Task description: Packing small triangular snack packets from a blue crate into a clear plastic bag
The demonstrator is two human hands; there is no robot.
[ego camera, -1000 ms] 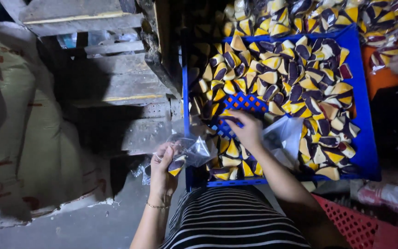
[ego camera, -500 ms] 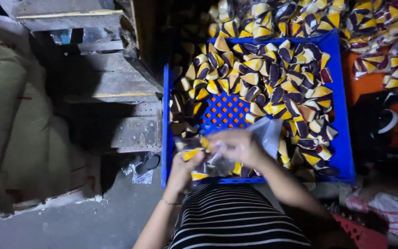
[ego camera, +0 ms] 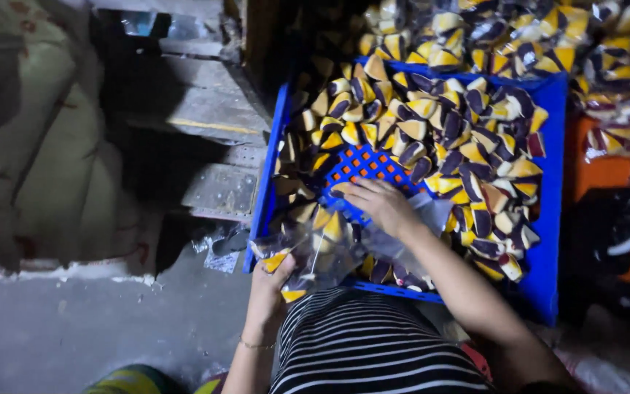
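Wedges (ego camera: 432,138) are best gathered by the curled right hand (ego camera: 380,204) while the bag (ego camera: 315,252) is gripped open by the left hand (ego camera: 271,281).

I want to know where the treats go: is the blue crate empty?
No, the blue crate is heaped with yellow and dark wedge pieces, leaving just a small bare patch by the right hand.

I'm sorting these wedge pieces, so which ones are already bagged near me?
Those in the clear plastic bag held by the left hand; the others lie loose in the blue crate.
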